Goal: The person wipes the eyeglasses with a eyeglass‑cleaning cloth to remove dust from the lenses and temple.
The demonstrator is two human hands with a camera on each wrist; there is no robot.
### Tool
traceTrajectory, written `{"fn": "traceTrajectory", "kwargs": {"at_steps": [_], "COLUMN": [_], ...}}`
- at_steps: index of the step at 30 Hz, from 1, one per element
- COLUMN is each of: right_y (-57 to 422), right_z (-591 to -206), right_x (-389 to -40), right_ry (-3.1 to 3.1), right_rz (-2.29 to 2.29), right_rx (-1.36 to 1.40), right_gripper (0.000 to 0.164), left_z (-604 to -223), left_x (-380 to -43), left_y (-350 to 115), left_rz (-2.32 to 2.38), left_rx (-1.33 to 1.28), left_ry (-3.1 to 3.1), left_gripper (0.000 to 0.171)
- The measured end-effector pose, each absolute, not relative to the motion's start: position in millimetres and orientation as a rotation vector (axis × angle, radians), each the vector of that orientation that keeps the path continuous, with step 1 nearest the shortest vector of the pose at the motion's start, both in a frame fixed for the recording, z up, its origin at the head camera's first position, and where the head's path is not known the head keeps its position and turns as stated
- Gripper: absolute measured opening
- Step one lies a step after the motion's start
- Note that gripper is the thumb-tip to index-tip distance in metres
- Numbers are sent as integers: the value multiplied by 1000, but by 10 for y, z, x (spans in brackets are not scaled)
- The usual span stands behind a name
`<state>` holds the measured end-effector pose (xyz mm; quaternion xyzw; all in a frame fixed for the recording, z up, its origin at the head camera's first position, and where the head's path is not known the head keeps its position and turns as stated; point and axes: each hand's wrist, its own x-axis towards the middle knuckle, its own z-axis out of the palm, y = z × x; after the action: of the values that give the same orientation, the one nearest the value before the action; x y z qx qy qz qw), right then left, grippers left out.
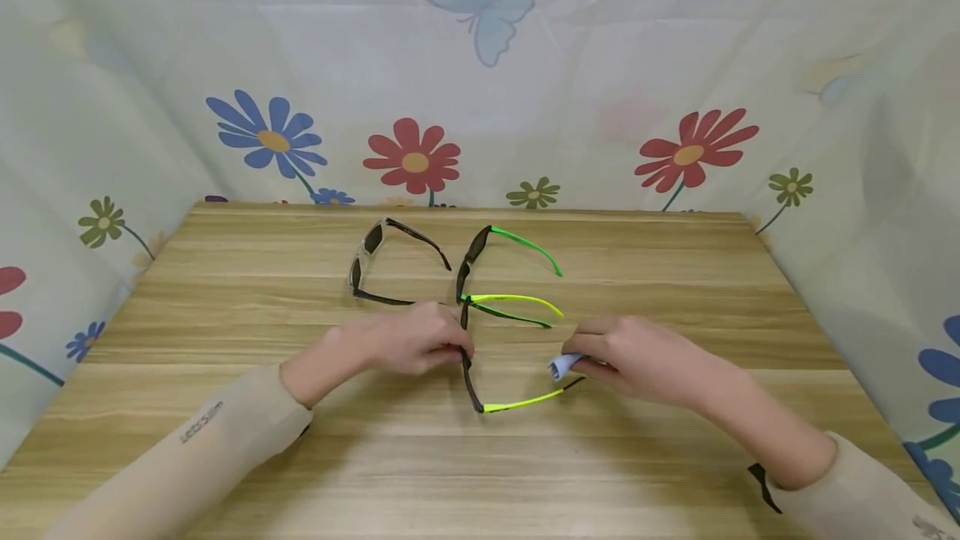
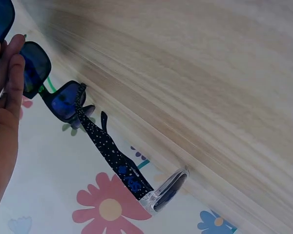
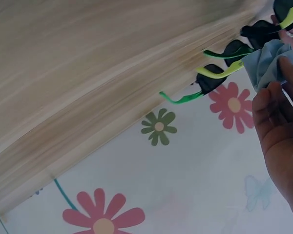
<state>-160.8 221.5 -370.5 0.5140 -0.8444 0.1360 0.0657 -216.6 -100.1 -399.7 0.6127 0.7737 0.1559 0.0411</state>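
Observation:
My left hand (image 1: 412, 338) pinches a pair of sunglasses by the middle of its dark front. These sunglasses have yellow temples (image 1: 523, 401) spread out to the right; the fingers hide the bridge. Between the thumb and fingers of my right hand (image 1: 645, 361) is a bunched light blue cloth (image 3: 266, 63), close to the tip of the lower yellow temple. Just behind the held pair, sunglasses with green temples (image 1: 528, 245) rest on the table and overlap it in the head view. Clear-framed sunglasses with black speckled temples (image 2: 110, 151) lie further left.
The wood-grain table (image 1: 480, 482) carries all three pairs of sunglasses, temples unfolded toward the right. A white curtain (image 1: 585, 48) printed with flowers and a butterfly hangs behind the table and along both sides.

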Motion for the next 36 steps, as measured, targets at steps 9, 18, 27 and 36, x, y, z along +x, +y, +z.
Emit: {"fn": "traceTrajectory", "kwargs": {"at_steps": [9,18,27,36], "right_y": [2034,1911,1828,1760], "right_z": [-3700,-3720,-3792,-3797], "right_x": [-1515,-1554,-1557,-1414], "right_ry": [-2558,-2629,-2521,-2495], "right_rz": [400,471,473,448], "right_rx": [1632,1510,1567,1693], "right_gripper": [15,13,15,13], "left_z": [-4022,-4002,-3958,-3945], "left_x": [-2331,-2451,-2314,-2146], "left_y": [-983,-989,-912,-871], "left_rz": [460,432,413,455], "left_rx": [1794,1736,1866,1937], "left_ry": [2407,2482,2422,2323], "left_gripper": [10,11,10,12]}}
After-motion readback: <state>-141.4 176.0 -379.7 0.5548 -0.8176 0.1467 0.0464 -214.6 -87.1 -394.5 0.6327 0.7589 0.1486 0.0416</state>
